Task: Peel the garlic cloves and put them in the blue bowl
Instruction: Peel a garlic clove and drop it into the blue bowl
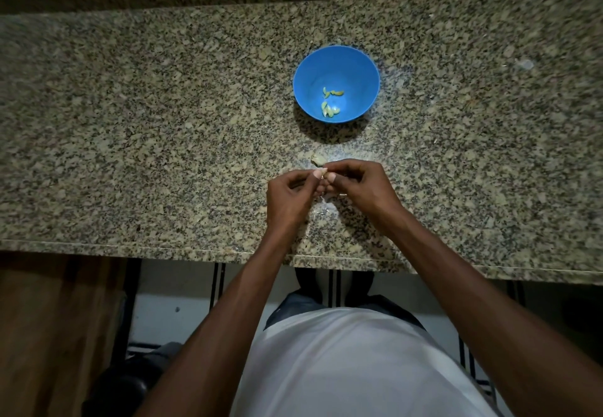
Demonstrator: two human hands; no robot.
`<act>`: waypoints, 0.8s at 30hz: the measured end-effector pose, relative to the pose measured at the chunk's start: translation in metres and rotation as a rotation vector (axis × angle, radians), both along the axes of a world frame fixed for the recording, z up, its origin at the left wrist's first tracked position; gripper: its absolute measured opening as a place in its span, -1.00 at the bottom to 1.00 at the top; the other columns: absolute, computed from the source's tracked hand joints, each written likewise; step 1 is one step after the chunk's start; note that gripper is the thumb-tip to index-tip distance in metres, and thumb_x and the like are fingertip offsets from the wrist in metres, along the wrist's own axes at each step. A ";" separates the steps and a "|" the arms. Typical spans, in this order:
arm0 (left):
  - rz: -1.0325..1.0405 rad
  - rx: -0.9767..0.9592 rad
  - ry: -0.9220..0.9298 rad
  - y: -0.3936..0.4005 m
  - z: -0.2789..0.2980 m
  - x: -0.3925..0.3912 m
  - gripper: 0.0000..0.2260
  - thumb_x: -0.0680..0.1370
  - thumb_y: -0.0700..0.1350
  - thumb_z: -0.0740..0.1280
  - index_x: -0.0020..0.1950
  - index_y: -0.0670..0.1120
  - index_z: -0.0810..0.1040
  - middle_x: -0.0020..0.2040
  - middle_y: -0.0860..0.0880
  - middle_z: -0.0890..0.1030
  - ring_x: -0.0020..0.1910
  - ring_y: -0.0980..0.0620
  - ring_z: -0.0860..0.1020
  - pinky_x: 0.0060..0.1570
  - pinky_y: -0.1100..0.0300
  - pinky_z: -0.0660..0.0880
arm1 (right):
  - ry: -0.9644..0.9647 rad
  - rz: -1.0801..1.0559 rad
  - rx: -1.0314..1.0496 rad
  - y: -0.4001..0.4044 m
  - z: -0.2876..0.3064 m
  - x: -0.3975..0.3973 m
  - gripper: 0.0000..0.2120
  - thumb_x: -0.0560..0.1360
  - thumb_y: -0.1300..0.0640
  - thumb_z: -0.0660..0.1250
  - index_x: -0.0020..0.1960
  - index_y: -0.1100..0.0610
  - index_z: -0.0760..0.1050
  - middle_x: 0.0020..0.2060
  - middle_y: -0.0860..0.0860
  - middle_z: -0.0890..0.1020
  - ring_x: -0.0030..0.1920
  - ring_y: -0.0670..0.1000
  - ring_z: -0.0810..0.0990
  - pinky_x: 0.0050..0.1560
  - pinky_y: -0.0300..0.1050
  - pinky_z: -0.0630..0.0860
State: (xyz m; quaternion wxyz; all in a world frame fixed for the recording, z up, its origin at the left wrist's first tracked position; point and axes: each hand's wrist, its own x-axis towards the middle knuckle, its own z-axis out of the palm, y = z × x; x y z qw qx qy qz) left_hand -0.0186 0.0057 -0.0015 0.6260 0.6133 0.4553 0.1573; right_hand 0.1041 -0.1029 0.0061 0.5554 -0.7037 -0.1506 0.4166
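Both hands meet over the granite counter, at 6 o'clock from the blue bowl. The left hand and right hand each pinch one garlic clove between thumb and fingertips. Several peeled cloves lie inside the bowl. Another garlic piece rests on the counter at 12 o'clock from the hands.

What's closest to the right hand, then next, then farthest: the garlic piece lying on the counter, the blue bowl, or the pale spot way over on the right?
From the right hand:
1. Garlic piece on the counter, just beyond the fingertips, slightly left.
2. Blue bowl, farther back on the granite counter, holding peeled cloves.
3. Pale spot, far off to the right and back.
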 end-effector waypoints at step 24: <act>-0.208 0.287 0.015 0.003 0.008 0.000 -0.86 0.60 -0.15 0.48 0.14 -0.12 0.74 0.01 0.03 0.75 0.00 0.16 0.71 0.07 0.14 0.68 | 0.093 -0.052 0.091 -0.008 -0.004 0.002 -0.84 0.53 0.25 0.54 0.07 0.31 0.71 -0.12 0.23 0.76 -0.05 0.24 0.77 0.08 0.18 0.70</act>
